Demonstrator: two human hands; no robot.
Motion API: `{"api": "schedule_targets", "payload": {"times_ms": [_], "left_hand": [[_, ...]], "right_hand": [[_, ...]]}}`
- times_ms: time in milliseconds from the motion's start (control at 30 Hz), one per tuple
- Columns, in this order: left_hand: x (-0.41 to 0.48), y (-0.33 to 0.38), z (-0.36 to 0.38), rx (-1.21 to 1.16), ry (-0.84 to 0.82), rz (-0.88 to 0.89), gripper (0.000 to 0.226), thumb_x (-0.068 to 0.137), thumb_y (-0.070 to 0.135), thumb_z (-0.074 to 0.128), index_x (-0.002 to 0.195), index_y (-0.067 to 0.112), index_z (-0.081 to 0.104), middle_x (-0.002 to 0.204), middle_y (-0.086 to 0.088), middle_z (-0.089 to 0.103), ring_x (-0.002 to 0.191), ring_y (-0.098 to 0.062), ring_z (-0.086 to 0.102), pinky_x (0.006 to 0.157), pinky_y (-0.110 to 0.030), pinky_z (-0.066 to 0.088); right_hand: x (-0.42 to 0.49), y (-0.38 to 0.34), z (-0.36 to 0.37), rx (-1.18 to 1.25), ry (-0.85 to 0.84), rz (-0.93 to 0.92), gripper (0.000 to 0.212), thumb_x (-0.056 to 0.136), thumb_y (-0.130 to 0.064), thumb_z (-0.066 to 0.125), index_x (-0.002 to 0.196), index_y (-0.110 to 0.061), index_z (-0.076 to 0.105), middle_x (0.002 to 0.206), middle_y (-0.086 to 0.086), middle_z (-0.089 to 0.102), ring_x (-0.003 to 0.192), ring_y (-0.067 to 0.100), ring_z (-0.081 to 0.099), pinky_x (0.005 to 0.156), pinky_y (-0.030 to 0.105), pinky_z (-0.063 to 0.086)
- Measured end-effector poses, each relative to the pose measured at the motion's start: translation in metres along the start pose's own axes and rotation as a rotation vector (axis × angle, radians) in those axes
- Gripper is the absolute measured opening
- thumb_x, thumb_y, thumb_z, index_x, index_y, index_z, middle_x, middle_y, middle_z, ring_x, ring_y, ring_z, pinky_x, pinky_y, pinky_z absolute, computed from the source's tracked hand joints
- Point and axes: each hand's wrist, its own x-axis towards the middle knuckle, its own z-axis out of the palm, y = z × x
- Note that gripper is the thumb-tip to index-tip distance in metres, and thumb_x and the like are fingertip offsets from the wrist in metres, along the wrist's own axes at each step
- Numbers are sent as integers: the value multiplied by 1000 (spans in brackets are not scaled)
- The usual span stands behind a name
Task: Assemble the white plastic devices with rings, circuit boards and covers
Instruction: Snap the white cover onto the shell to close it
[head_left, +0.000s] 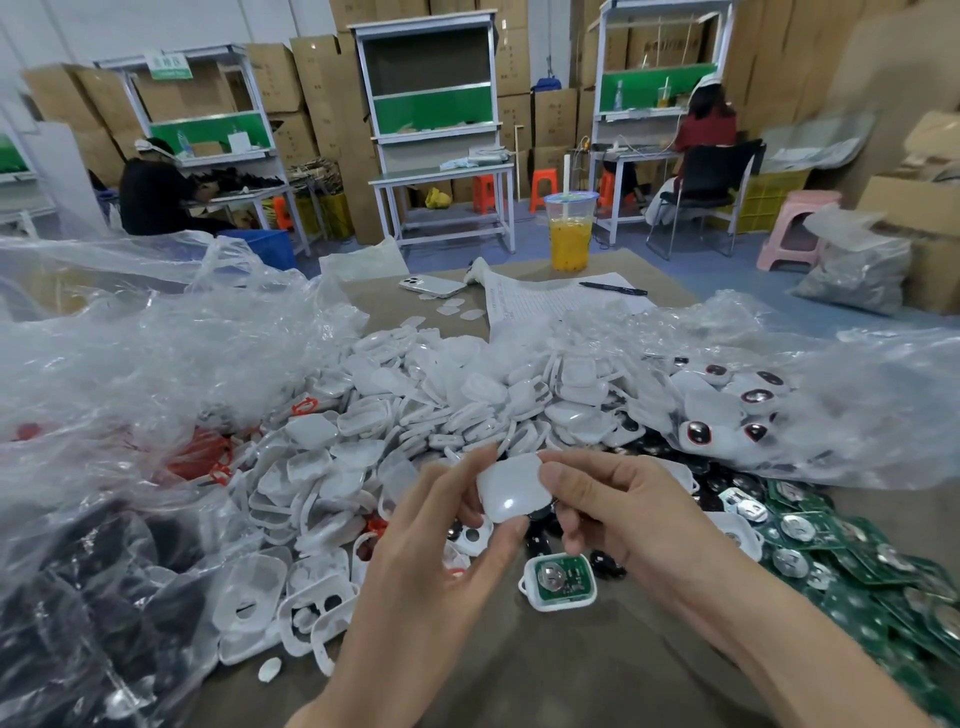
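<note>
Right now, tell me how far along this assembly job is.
Looks done: closed white units lie in the bag at right. In hand: left hand and right hand pinch one white cover; an open base with its circuit board fitted lies below, uncovered. To do: a heap of white shells and a pile of green boards, so most remains.

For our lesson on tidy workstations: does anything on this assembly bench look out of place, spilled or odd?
Yes. A cup of orange drink stands at the table's far end beside a paper sheet, risky near electronics. White casings lie heaped loose across the table, and green circuit boards are piled bare at the right.
</note>
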Motion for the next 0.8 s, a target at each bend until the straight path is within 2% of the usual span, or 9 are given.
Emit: {"api": "schedule_targets", "payload": {"times_ms": [167,300,400,500,567,633,700,800], "left_hand": [[2,4,-2,-5,1,6,49,86,48,65,131,58,49,109,27,55,98,2,59,78,0,39],[3,3,-5,58,-48,61,41,89,45,64,129,42,56,125,26,49,113,1,57,89,-8,42],[6,1,-4,101,-78,148,32,92,38,65,122,29,63,124,20,52,119,-2,55,95,-12,42],[8,0,-5,60,-96,144,24,91,36,68,114,27,66,119,16,56,118,-8,57,88,-14,44],[8,0,-3,-6,-115,101,21,92,37,70,112,32,66,117,17,57,113,-8,60,77,-13,46],[3,1,-1,-45,-181,54,19,92,40,70,111,37,66,115,18,58,108,-3,60,76,-10,44],[-1,0,0,-32,-291,23,18,93,49,65,111,44,64,118,22,55,108,0,59,84,-7,40],[-3,-5,3,52,-394,34,23,93,59,56,111,47,62,119,27,52,108,1,58,86,-8,39]], "right_hand": [[-1,2,-5,70,-47,32,59,57,-49,95,103,-15,79,65,2,63,57,12,58,56,22,52],[-3,1,-8,2,-39,35,49,65,-47,91,101,-15,80,64,1,63,57,11,57,57,21,52],[-5,-1,-9,1,-36,54,38,72,-38,86,100,-13,80,65,2,63,58,11,59,58,20,53],[-9,-7,-8,-58,-11,32,27,78,-34,79,101,-19,80,74,6,69,65,14,62,61,21,55],[-14,-9,-11,-196,75,-65,16,93,-22,68,104,-28,78,89,3,75,73,13,66,64,22,56],[-22,-7,-19,-412,128,-174,31,99,-13,57,107,-39,74,99,-4,73,79,9,67,67,23,55],[-33,-7,-29,-650,97,-194,37,98,-19,56,112,-52,65,106,-16,69,85,5,66,73,22,54],[-39,1,-42,-1094,-24,-200,39,95,-36,54,127,-59,48,114,-31,55,99,-4,56,79,7,42]]}}
